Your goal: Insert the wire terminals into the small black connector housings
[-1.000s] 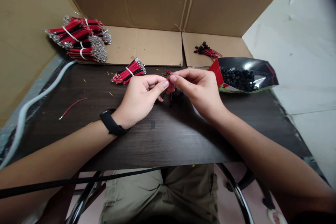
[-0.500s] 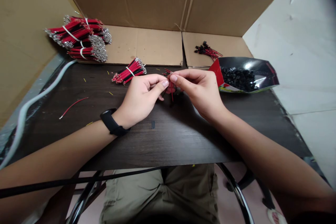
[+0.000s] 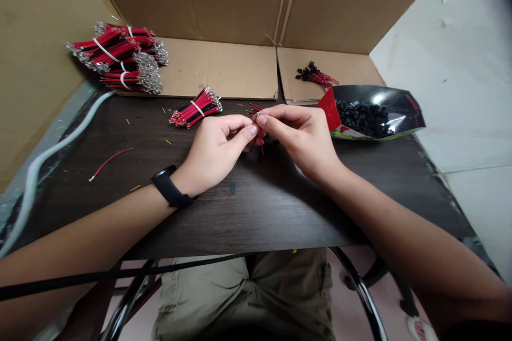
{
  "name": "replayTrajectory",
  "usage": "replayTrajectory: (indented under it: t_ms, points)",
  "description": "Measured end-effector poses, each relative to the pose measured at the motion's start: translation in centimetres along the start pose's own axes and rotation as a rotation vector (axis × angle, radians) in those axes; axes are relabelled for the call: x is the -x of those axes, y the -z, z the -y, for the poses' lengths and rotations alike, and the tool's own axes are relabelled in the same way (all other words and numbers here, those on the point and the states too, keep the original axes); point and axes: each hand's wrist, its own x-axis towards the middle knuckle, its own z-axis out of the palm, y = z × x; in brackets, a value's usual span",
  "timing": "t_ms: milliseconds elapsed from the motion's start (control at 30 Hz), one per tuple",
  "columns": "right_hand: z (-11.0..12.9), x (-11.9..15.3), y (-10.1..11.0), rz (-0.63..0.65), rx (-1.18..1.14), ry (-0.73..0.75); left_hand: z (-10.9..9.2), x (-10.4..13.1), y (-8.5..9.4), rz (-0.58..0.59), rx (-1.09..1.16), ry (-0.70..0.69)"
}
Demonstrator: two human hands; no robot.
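My left hand (image 3: 220,152) and my right hand (image 3: 306,136) meet over the dark table, fingertips pinched together. Between them are thin red and black wires (image 3: 262,146), gripped in both pinches; their ends are small and partly covered by the fingers. A few red wire ends (image 3: 255,108) show just beyond the fingertips. Left of my left hand lies a tied bundle of red and black wires (image 3: 196,108) with metal tips. The open box (image 3: 328,111) of small black parts stands to the right of my right hand.
Several tied wire bundles (image 3: 120,56) are piled at the back left. Wires with black connectors (image 3: 316,75) lie on the cardboard (image 3: 236,69) at the back right. One loose red wire (image 3: 110,162) and yellow scraps are on the left; a white cable (image 3: 36,165) runs along the edge.
The fingertips of both hands have shifted very slightly, and the wires between them hang at a slightly different angle. Both hands keep their pinch.
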Motion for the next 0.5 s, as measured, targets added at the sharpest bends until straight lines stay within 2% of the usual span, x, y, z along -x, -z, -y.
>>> replayTrajectory:
  t_ms: [100, 267, 500]
  points:
    - [0.05, -0.15, 0.28, 0.012, 0.061, 0.051, -0.11, 0.09, 0.11, -0.057, -0.056, -0.007]
    - [-0.01, -0.32, 0.77, 0.043, 0.274, 0.155, -0.58, 0.16, 0.41, -0.274, -0.138, -0.087]
    - [-0.24, -0.03, 0.66, 0.066, 0.436, 0.225, -0.70, 0.47, 0.25, -0.300, -0.224, -0.122]
